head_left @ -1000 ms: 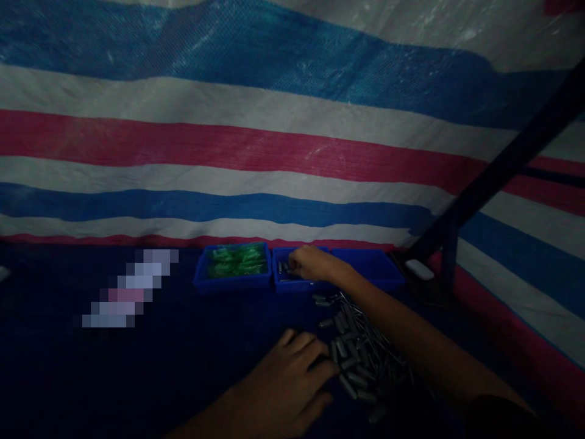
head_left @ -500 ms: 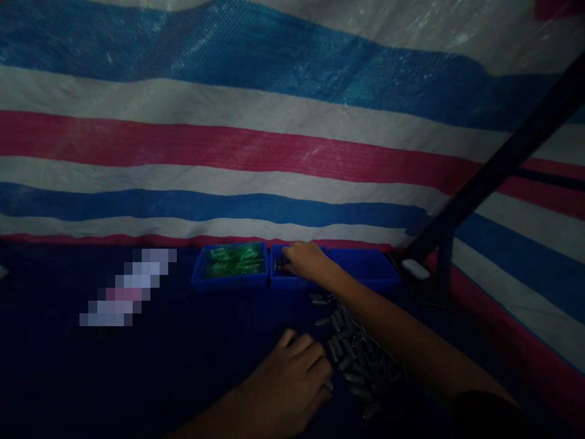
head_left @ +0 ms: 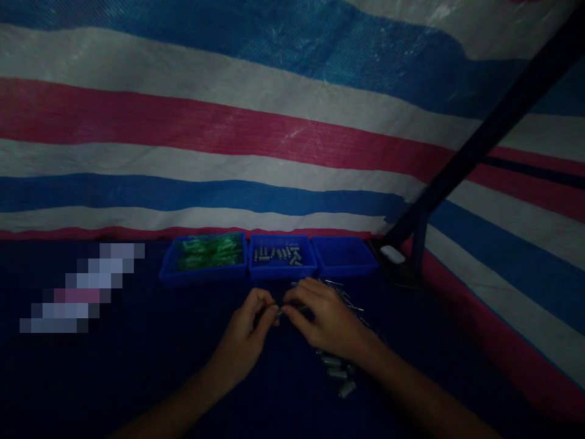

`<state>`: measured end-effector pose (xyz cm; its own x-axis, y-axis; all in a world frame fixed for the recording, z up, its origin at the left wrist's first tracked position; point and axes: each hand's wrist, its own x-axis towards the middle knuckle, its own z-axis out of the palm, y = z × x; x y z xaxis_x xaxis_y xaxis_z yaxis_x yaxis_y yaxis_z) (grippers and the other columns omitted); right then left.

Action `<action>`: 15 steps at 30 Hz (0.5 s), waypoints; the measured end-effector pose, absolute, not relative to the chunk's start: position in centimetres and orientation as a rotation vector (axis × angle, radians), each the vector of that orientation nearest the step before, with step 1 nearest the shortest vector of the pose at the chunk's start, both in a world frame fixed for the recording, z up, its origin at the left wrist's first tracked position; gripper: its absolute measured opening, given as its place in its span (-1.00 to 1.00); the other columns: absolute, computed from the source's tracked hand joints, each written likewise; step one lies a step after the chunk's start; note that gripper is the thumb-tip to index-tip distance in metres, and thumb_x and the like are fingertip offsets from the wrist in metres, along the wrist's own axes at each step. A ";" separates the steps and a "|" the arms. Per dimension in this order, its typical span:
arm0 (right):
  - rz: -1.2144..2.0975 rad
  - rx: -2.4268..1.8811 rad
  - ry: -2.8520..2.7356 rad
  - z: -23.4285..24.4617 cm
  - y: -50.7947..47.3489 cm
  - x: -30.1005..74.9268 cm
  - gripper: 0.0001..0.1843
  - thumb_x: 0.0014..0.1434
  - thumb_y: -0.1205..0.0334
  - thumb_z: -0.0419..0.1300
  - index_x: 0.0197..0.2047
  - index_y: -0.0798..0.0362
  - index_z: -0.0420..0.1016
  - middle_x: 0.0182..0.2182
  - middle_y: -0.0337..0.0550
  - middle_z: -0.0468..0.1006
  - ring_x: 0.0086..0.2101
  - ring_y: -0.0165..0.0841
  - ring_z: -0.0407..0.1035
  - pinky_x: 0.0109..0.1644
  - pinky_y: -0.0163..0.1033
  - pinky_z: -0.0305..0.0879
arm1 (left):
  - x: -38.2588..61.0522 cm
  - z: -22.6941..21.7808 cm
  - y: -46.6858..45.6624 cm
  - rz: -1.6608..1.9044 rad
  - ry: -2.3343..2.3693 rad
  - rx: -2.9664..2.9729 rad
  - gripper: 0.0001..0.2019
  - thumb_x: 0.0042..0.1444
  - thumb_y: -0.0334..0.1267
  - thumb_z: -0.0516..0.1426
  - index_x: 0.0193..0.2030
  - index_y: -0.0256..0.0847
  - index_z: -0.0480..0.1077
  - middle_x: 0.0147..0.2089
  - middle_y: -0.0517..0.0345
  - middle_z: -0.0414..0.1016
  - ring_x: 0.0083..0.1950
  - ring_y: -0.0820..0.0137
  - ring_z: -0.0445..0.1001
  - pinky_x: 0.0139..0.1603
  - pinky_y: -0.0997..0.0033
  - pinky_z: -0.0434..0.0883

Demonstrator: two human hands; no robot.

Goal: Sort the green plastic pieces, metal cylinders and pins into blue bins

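Head view: middle tray (head_left: 282,271) holds grey cylinders (head_left: 276,253); left of it, another tray (head_left: 201,275) holds green pieces (head_left: 208,251). Before it, left hand (head_left: 247,332) and right hand (head_left: 326,320) pinch a small grey piece (head_left: 287,310), dim; loose pile (head_left: 336,369) half-hidden.

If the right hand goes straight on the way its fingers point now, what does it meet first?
The right hand points left. First it would meet the small part seemingly pinched between both hands, then the left hand. Depth is unclear in the dark.
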<state>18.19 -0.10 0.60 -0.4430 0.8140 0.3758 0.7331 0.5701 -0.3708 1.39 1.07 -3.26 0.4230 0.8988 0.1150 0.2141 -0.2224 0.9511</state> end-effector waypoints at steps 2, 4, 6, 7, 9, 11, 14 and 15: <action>0.216 -1.236 -2.297 -0.4 -1.4 18.1 -0.86 0.17 0.25 0.05 -0.24 0.09 0.38 -0.39 -0.16 0.45 -0.34 -0.39 0.31 -0.22 -0.25 0.21 | 1.3 -3.3 1.1 0.881 0.954 1.664 -0.86 0.17 -0.22 -0.05 -0.38 -0.20 0.16 -0.45 0.26 0.27 -0.40 0.49 0.30 -0.34 0.46 0.27; 0.208 -1.235 -2.297 -1.0 -2.0 17.8 -0.86 0.17 0.26 0.05 -0.23 0.09 0.38 -0.40 -0.16 0.44 -0.34 -0.37 0.31 -0.22 -0.23 0.22 | 1.3 -3.3 1.0 0.863 0.930 1.667 -0.86 0.16 -0.22 -0.04 -0.38 -0.20 0.16 -0.45 0.26 0.26 -0.40 0.49 0.29 -0.35 0.47 0.27; 0.190 -1.230 -2.286 -1.1 -2.2 17.6 -0.87 0.15 0.26 0.06 -0.28 0.08 0.40 -0.43 -0.17 0.43 -0.36 -0.37 0.29 -0.23 -0.22 0.21 | 1.2 -3.2 1.0 0.858 0.931 1.667 -0.85 0.17 -0.20 -0.05 -0.38 -0.19 0.16 -0.46 0.27 0.24 -0.41 0.49 0.28 -0.36 0.47 0.26; 0.181 -1.228 -2.277 -1.0 -2.2 17.7 -0.88 0.15 0.26 0.06 -0.30 0.08 0.40 -0.44 -0.17 0.43 -0.37 -0.38 0.29 -0.24 -0.22 0.21 | 1.2 -3.2 0.9 0.853 0.931 1.667 -0.84 0.17 -0.19 -0.05 -0.37 -0.19 0.16 -0.46 0.27 0.24 -0.41 0.49 0.28 -0.36 0.46 0.26; 0.161 -1.236 -2.230 -0.5 -1.9 18.1 -0.88 0.13 0.26 0.07 -0.34 0.08 0.40 -0.45 -0.18 0.42 -0.38 -0.38 0.29 -0.26 -0.23 0.19 | 1.2 -3.1 1.0 0.833 0.934 1.674 -0.83 0.19 -0.17 -0.08 -0.35 -0.19 0.17 -0.46 0.26 0.26 -0.40 0.48 0.29 -0.35 0.45 0.26; 0.137 -1.263 -2.137 0.5 -1.2 18.8 -0.88 0.12 0.27 0.06 -0.35 0.09 0.39 -0.45 -0.18 0.42 -0.39 -0.39 0.29 -0.29 -0.25 0.19 | 1.3 -3.0 1.1 0.812 0.933 1.695 -0.82 0.20 -0.15 -0.10 -0.32 -0.19 0.17 -0.46 0.25 0.30 -0.40 0.47 0.30 -0.34 0.44 0.26; 0.107 -1.330 -2.012 2.5 1.2 19.8 -0.88 0.10 0.30 0.05 -0.34 0.10 0.40 -0.46 -0.20 0.41 -0.40 -0.41 0.29 -0.30 -0.29 0.19 | 1.4 -3.0 1.1 0.760 0.934 1.741 -0.85 0.19 -0.17 -0.10 -0.27 -0.18 0.16 -0.46 0.27 0.32 -0.42 0.48 0.31 -0.37 0.45 0.24; 0.103 -1.356 -2.020 3.0 2.3 19.9 -0.87 0.10 0.30 0.04 -0.33 0.11 0.40 -0.46 -0.19 0.41 -0.40 -0.42 0.30 -0.30 -0.30 0.19 | 1.5 -2.9 1.0 0.733 0.932 1.764 -0.86 0.19 -0.17 -0.09 -0.25 -0.17 0.15 -0.46 0.28 0.32 -0.42 0.48 0.31 -0.38 0.46 0.23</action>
